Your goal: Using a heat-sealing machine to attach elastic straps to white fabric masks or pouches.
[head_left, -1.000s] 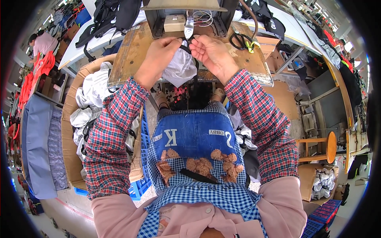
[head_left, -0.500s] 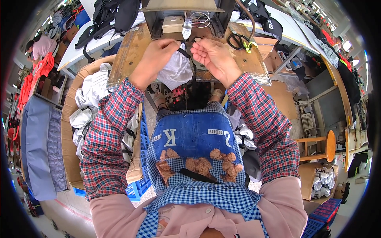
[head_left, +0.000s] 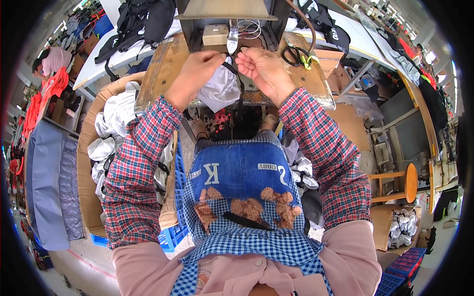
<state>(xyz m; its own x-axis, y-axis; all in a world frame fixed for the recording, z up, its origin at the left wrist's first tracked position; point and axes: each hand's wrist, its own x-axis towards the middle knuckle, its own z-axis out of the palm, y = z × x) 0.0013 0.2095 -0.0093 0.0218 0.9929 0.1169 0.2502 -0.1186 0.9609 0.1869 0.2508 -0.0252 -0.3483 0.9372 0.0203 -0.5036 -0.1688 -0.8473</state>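
Observation:
In front of the machine, at the edge of a worn wooden bench (head_left: pixel 160 74), both hands work on one piece. My left hand (head_left: pixel 198 73) pinches a black strap (head_left: pixel 229 66) between thumb and fingers. White striped fabric (head_left: pixel 218 92) hangs from that strap over the bench edge. Just right of it, my right hand (head_left: pixel 264 69) has thumb and forefinger pressed together, the other fingers curled; a dark strap end seems to be in that pinch, though it is mostly hidden. A metal machine tip (head_left: pixel 232 43) stands between the hands, close to the fingertips.
Black-handled scissors (head_left: pixel 296 55) lie on the bench at right. At left stands a cardboard box (head_left: pixel 88 163) of white fabric pieces. Black bags (head_left: pixel 143 24) rest on the white table behind. A wooden stool (head_left: pixel 410 181) is at right. Another person (head_left: pixel 53 60) sits far left.
Both hands stay by the machine tip with only small shifts. The view has moved slightly; the fabric still hangs from the strap.

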